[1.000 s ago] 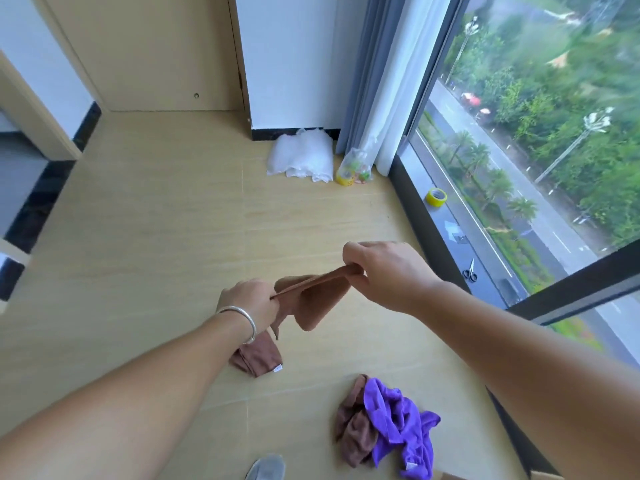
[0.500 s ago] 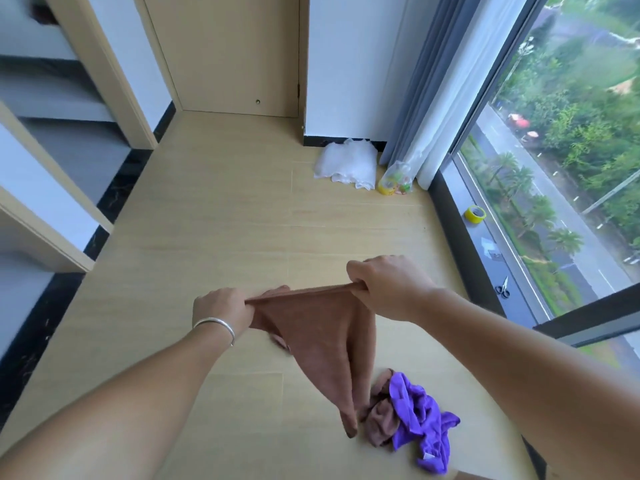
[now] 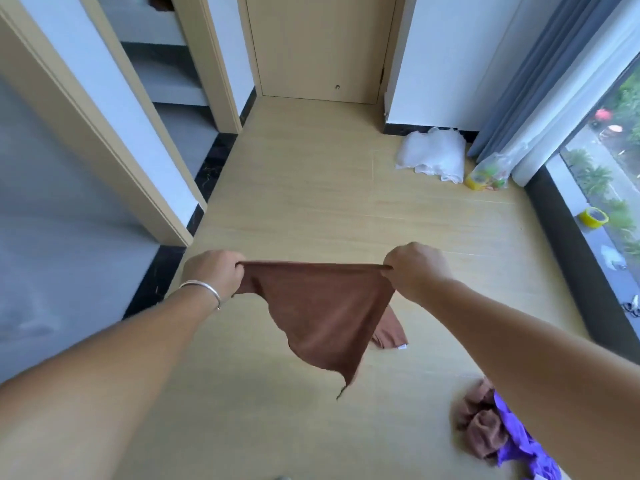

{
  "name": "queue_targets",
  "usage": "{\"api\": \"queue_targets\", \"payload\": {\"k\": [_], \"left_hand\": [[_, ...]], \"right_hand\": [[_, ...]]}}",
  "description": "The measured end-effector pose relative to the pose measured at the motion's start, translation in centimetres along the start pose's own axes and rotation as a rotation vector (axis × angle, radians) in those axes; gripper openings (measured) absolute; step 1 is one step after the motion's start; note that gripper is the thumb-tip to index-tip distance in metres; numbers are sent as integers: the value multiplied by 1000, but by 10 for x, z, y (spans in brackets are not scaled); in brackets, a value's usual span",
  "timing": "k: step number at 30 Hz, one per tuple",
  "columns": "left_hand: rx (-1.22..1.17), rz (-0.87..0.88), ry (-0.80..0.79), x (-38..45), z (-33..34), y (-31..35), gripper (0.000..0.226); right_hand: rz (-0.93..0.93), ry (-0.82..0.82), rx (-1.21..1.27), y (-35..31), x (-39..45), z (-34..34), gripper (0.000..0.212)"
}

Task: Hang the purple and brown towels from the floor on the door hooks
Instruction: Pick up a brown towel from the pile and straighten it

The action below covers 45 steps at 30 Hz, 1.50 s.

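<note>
Two hands, left (image 3: 214,274) and right (image 3: 414,270), pinch the brown towel (image 3: 322,306) taut at mid-frame; purple towel (image 3: 519,441) on floor lower right. We judge carrying stage; next, find a hook.

Held towel (image 3: 318,306) spans between left hand (image 3: 213,273) and right hand (image 3: 414,270), above the floor (image 3: 311,202). Crumpled towels (image 3: 485,431) lie on the floor at right, bag (image 3: 488,173) beside the curtain (image 3: 540,98), door (image 3: 320,46) behind.

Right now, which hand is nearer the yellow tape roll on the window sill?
Right. The right hand grips the stretched brown towel on the sill side; the left hand grips its opposite end, farther from the yellow tape roll.
</note>
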State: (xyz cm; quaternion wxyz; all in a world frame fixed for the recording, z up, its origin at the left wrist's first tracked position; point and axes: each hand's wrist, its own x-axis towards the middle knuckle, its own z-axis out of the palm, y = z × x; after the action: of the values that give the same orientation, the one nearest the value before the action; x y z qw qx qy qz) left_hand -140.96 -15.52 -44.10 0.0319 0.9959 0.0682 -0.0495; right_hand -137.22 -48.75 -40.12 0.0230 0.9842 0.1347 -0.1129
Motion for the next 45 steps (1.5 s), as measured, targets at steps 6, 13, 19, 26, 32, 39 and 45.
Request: {"api": "queue_targets", "payload": {"k": [6,13,19,26,32,39,45], "left_hand": [[-38,-33,181,23,-37,-97,26],[-161,-62,267,-27,-18,-156,16],[-395,-53,44,-121,101,-159,15],[-322,-107,-304,-215,272,-151,22],[-303,-145,-489,-273,383,-145,20],[-300,-202,-576,-280,460,-151,23],[-384,-281,-442,-198,519,-164,18]], "right_hand": [[68,271,79,-82,55,-23,25],[-59,331,96,-118,37,8,27],[-170,139,14,-121,-17,131,24],[-190,-132,21,-123,-93,292,25],[-213,-309,24,-124,-135,417,40],[-84,-408,46,-133,-120,512,9],[134,-315,348,-137,-41,561,10]]}}
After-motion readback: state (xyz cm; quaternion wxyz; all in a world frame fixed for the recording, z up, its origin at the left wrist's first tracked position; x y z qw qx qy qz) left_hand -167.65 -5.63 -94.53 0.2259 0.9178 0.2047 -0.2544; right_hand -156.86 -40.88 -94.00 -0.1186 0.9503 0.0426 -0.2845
